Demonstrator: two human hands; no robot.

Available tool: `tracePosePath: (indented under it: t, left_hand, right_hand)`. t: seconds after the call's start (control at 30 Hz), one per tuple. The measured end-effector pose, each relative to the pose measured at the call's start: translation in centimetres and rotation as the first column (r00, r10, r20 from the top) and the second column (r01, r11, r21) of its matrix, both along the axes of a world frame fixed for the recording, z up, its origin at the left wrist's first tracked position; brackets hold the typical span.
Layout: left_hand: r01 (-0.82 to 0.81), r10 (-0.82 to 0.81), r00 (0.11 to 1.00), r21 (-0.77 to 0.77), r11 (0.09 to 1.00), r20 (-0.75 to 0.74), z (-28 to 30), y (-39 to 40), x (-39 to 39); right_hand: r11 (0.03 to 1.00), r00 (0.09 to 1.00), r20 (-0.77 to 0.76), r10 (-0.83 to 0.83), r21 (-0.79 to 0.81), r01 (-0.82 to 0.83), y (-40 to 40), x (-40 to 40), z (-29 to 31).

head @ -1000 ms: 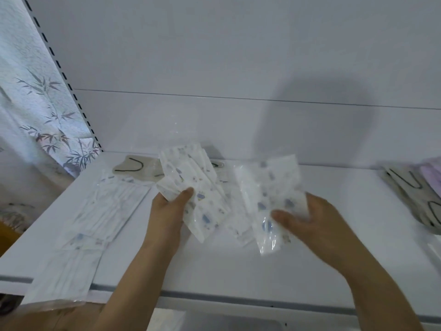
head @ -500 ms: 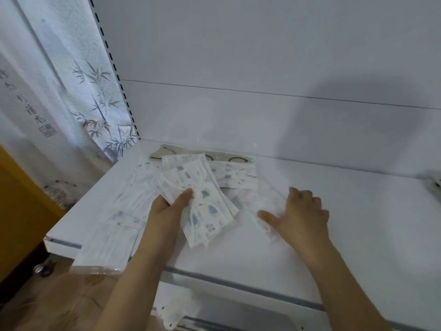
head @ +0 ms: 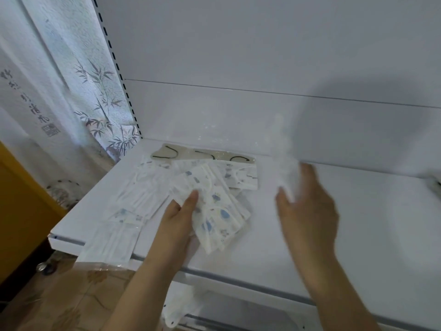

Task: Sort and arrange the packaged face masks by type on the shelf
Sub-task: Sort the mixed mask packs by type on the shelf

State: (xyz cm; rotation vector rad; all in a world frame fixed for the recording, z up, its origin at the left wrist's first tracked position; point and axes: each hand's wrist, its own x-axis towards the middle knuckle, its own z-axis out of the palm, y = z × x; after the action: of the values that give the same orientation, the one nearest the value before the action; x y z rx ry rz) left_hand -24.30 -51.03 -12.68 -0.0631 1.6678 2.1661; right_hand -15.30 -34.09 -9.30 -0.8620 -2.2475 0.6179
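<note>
Motion blur smears my right hand (head: 307,209), which a moment ago lay flat on the white shelf (head: 358,223) and has now lifted; a pale, see-through packet seems to rise with it, though I cannot tell whether the fingers actually grip it. I judge another packet is being picked for sorting. My left hand (head: 179,218) still pinches the fan of white blue-printed packaged masks (head: 214,211), just left of the right hand.
</note>
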Motion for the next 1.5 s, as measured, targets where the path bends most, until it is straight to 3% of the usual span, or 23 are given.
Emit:
tracePosePath:
  t: [0.07, 0.1, 0.17, 0.2, 0.27, 0.37, 0.4, 0.47, 0.5, 0.57, 0.63, 0.7, 0.77, 0.9, 1.0, 1.07, 1.13, 1.17, 1.2, 1.27, 1.33, 1.43, 1.5]
  left_hand:
    - [0.176, -0.188, 0.98, 0.15, 0.973, 0.067, 0.9, 0.8, 1.0]
    - [0.236, -0.251, 0.966, 0.177, 0.956, 0.066, 1.3, 0.9, 1.3]
    - [0.222, -0.23, 0.973, 0.161, 0.962, 0.028, 1.1, 0.5, 1.1]
    - [0.157, -0.162, 0.987, 0.148, 0.976, 0.023, 0.7, 0.2, 0.7]
    - [0.059, -0.072, 0.994, 0.164, 0.985, 0.078, 0.0, -0.5, -0.2]
    - [0.012, -0.05, 0.989, 0.251, 0.968, 0.143, -0.5, -1.2, -0.9]
    - [0.014, -0.052, 0.989, 0.264, 0.965, 0.139, -0.5, -1.3, -0.9]
    - [0.016, -0.039, 0.994, 0.211, 0.977, 0.102, -0.5, -1.4, -0.9]
    - [-0.006, -0.007, 0.997, 0.164, 0.986, 0.076, -0.5, -1.6, -1.0]
    - [-0.128, 0.126, 0.992, 0.077, 0.989, 0.03, -0.5, -2.3, -1.5]
    - [-0.264, 0.264, 0.964, 0.053, 0.963, 0.003, -0.4, -3.3, -2.3]
    - [-0.329, 0.33, 0.944, 0.037, 0.944, -0.011, -0.1, -4.1, -2.7]
    - [-0.351, 0.351, 0.936, 0.027, 0.936, -0.001, 0.0, -4.6, -2.9]
    - [-0.389, 0.388, 0.921, 0.034, 0.921, 0.025, 0.0, -5.2, -2.9]
    - [-0.342, 0.342, 0.94, 0.091, 0.935, 0.011, 0.3, -4.4, -2.3]
    - [-0.207, 0.212, 0.977, 0.128, 0.97, -0.029, 0.8, -3.3, -1.6]
    - [-0.136, 0.141, 0.987, 0.065, 0.989, -0.076, 1.0, -2.5, -1.1]
    - [-0.158, 0.159, 0.982, 0.014, 0.987, -0.104, 0.8, -2.4, -1.2]
    - [-0.206, 0.202, 0.972, -0.02, 0.978, -0.119, 0.6, -2.8, -1.5]
    - [-0.302, 0.3, 0.951, -0.017, 0.953, -0.074, 0.2, -4.1, -2.1]
    - [-0.386, 0.386, 0.921, 0.02, 0.922, -0.04, 0.3, -5.6, -2.6]
    - [-0.439, 0.443, 0.895, 0.069, 0.896, -0.054, 1.3, -7.0, -3.0]
    - [-0.436, 0.442, 0.895, 0.087, 0.896, -0.065, 1.9, -7.6, -3.1]
  right_hand:
    - [0.943, 0.935, 0.157, 0.318, 0.053, -0.329, -3.5, -0.9, -1.3]
    - [0.865, 0.836, 0.263, 0.482, 0.008, -0.502, -4.8, -1.2, -2.1]
    - [0.722, 0.624, 0.424, 0.656, -0.114, -0.682, -5.4, -1.3, -3.3]
    - [0.674, 0.571, 0.416, 0.708, -0.153, -0.723, -5.1, -1.2, -3.3]
    - [0.661, 0.622, 0.223, 0.75, -0.22, -0.718, -4.1, -1.0, -2.8]
    - [0.848, 0.847, 0.087, 0.524, -0.154, -0.508, -2.7, -1.9, -2.6]
    - [0.846, 0.85, 0.098, 0.518, -0.208, -0.491, -2.5, -2.3, -2.8]
    - [0.679, 0.741, 0.048, 0.67, -0.442, -0.586, -2.6, -3.2, -2.4]
    - [0.618, 0.693, 0.014, 0.72, -0.466, -0.633, -2.4, -3.7, -2.5]
    - [0.726, 0.738, 0.066, 0.672, -0.256, -0.638, -0.9, -5.5, -2.9]
    - [0.805, 0.769, 0.286, 0.572, -0.013, -0.594, 1.5, -8.1, -3.1]
    - [0.791, 0.666, 0.51, 0.544, -0.047, -0.61, 3.3, -9.9, -3.6]
    - [0.806, 0.624, 0.581, 0.522, -0.097, -0.584, 4.7, -10.4, -4.3]
    - [0.929, 0.869, 0.404, 0.285, 0.106, -0.354, 5.4, -9.2, -3.3]
    - [0.967, 0.962, 0.155, 0.223, 0.091, -0.239, 3.3, -8.0, -0.8]
    - [0.888, 0.879, 0.199, 0.433, 0.077, -0.454, -0.4, -7.4, 0.4]
    - [0.627, 0.584, 0.385, 0.714, 0.018, -0.779, -4.3, -6.8, -0.1]
    - [0.505, 0.45, 0.426, 0.785, -0.02, -0.863, -5.4, -6.5, -0.7]
    - [0.465, 0.412, 0.405, 0.816, -0.038, -0.885, -5.4, -6.5, -1.3]
    - [0.602, 0.571, 0.323, 0.754, 0.008, -0.799, -3.3, -7.6, -2.3]
    - [0.743, 0.686, 0.45, 0.571, 0.073, -0.666, -0.4, -9.2, -3.0]
    - [0.778, 0.584, 0.653, 0.482, -0.012, -0.628, 1.7, -11.5, -4.0]
    - [0.806, 0.608, 0.68, 0.41, 0.04, -0.59, 2.5, -11.7, -4.7]
